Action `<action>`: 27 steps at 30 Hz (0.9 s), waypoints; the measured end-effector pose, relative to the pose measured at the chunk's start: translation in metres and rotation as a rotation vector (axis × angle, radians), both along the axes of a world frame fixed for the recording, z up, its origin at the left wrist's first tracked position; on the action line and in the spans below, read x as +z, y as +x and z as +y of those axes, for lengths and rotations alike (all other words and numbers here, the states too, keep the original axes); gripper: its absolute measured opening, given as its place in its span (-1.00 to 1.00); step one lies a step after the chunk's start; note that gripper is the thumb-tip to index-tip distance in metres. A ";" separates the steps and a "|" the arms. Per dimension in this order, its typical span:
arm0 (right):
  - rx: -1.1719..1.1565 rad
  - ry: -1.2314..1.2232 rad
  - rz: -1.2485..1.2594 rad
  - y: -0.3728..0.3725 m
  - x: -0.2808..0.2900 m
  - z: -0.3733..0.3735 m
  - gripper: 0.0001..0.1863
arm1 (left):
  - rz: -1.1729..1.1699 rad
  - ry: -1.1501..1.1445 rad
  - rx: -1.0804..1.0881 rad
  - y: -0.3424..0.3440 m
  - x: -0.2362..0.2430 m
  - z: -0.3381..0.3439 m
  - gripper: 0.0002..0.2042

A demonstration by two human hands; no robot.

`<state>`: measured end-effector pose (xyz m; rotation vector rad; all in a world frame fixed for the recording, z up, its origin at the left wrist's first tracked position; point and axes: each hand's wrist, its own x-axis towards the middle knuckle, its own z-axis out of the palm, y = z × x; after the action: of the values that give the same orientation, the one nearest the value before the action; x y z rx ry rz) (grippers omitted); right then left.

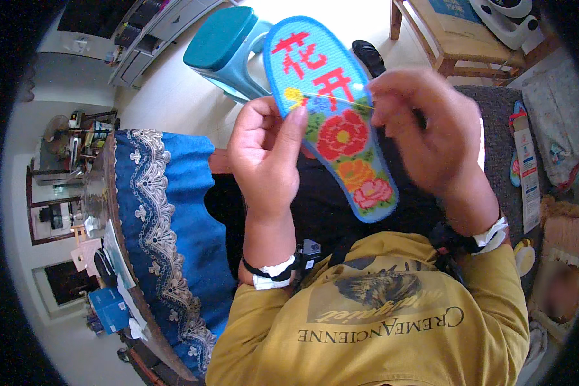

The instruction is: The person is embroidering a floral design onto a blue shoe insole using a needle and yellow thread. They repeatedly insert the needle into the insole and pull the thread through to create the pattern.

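Left hand [267,151] is pinching the blue embroidered insole [331,112] by its edge, holding it up mid-frame toward 12 o'clock, while the right hand [431,128] at 2 o'clock has its fingers closed on a thin yellow thread [331,100] stretched across it.

We see a pale, glossy tiled floor [180,96] catching bright daylight. A teal plastic stool [222,42] stands on it, with a wooden chair [460,38] further right. At our left sits a table draped in blue cloth with cream lace trim [164,212]. A grey drawer cabinet [154,29] lines the far wall.
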<state>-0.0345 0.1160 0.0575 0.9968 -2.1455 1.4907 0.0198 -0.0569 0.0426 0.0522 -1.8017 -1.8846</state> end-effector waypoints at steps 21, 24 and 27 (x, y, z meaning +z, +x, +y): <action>0.022 0.051 0.331 0.000 0.006 -0.016 -0.85 | 0.018 0.003 -0.066 0.009 0.013 0.013 -0.86; 0.017 0.043 0.338 0.001 0.006 -0.017 -0.84 | 0.012 0.013 -0.071 0.009 0.013 0.012 -0.86; 0.021 0.053 0.328 0.001 0.007 -0.017 -0.85 | 0.026 0.007 -0.052 0.008 0.013 0.014 -0.86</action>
<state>-0.0331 0.0994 0.0642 1.1931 -1.9524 1.1870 0.0282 -0.0427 0.0552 -0.0170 -1.7953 -1.9192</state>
